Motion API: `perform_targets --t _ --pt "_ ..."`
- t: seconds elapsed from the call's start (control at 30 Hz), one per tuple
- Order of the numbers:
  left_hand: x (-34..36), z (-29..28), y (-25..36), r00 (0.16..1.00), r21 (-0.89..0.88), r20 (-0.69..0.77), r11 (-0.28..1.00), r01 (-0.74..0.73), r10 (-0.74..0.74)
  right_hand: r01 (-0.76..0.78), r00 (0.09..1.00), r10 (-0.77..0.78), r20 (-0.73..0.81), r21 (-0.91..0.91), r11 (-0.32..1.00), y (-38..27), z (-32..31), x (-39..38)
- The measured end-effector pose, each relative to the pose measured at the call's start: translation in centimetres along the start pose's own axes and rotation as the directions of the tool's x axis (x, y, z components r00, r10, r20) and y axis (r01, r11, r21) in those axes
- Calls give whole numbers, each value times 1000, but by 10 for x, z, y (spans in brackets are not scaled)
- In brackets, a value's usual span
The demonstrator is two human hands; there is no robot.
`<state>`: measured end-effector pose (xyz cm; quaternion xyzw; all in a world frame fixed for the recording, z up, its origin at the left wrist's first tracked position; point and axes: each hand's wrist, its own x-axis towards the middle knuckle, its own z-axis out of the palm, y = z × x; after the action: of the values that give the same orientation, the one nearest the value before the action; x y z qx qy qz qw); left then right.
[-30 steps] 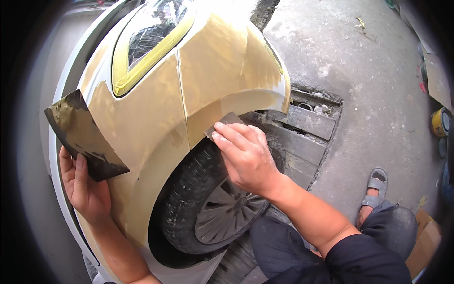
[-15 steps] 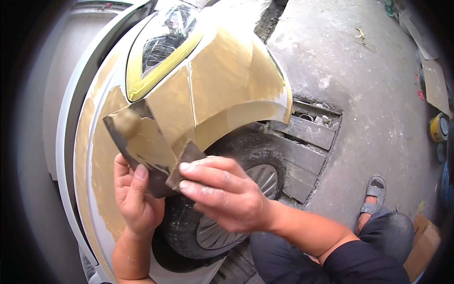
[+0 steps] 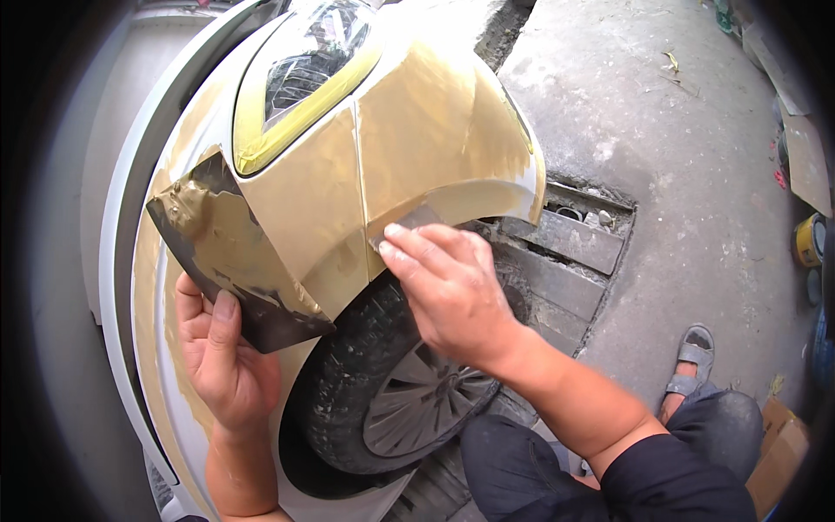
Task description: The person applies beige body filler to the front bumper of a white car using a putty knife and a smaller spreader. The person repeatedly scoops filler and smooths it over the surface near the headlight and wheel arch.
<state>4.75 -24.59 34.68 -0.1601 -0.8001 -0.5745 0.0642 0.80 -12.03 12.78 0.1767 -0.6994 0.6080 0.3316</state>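
Observation:
My left hand (image 3: 224, 357) grips the lower edge of a dark flat board (image 3: 277, 326), thumb on top. Tan putty (image 3: 213, 226) is smeared over the board, thickest at its far left corner. Between the fingers and thumb of my right hand (image 3: 452, 283) is a thin dark putty spreader (image 3: 407, 224); my fingers cover part of it. It lies against the car's fender (image 3: 426, 148) just above the wheel arch, by the panel seam. White-and-tan patches coat the bodywork. Yellow masking tape (image 3: 300, 130) frames the headlight (image 3: 317, 78).
Below the arch is the car's wheel (image 3: 426, 400). Slatted boards (image 3: 565, 283) cover a floor pit beside it. My sandalled foot (image 3: 693, 361) rests on the concrete at right. A yellow can (image 3: 809, 242) and cardboard pieces (image 3: 778, 457) lie along the right side.
My right hand has moved the spreader off the board, rightward and up onto the fender. The board in my left hand has shifted left and slightly down.

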Motion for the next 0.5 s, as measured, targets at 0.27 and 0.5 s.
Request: perform_targets --t 0.27,0.5 --pt "1 -4 -2 1000 9 5 1000 10 -10 -28 998 28 50 4 1000 -2 -22 -13" --pt "-1 -8 -2 1000 10 10 1000 -4 4 67 997 -62 33 -162 984 7 -25 21"
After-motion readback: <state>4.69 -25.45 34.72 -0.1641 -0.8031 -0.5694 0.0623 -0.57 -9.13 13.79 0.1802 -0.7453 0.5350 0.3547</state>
